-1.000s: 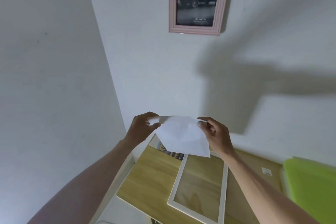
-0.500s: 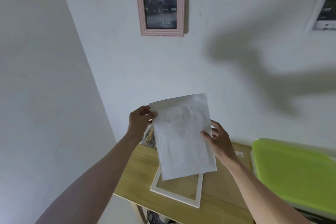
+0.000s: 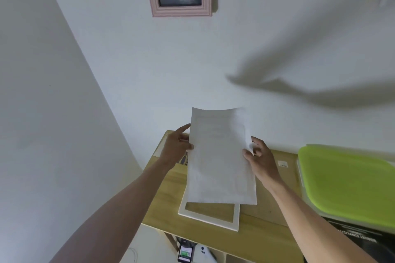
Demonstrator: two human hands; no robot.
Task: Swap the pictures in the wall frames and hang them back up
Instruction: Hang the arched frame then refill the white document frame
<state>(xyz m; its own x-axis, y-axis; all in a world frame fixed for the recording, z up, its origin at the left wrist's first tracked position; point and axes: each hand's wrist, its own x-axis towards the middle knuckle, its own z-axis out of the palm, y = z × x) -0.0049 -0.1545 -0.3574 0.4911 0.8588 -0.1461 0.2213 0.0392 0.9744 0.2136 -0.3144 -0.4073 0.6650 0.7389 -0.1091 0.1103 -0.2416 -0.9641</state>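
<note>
A wooden table (image 3: 166, 194) stands against the white wall (image 3: 149, 70), near the corner; to its right lies a lime-green lid (image 3: 346, 181) on a pale container, with a dark box bearing white lettering (image 3: 361, 239) just below it. Under the table's front edge a phone with a lit screen (image 3: 185, 253) lies beside a white device (image 3: 202, 252); a small white label (image 3: 283, 164) sits on the tabletop near the wall.

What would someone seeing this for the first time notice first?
Most likely the white sheet of paper held up at the centre by both hands, the left hand at its left edge and the right hand at its right. Below it an empty white frame lies flat on the wooden table. The pink frame hanging on the wall above and the bright green lid at right also stand out.
</note>
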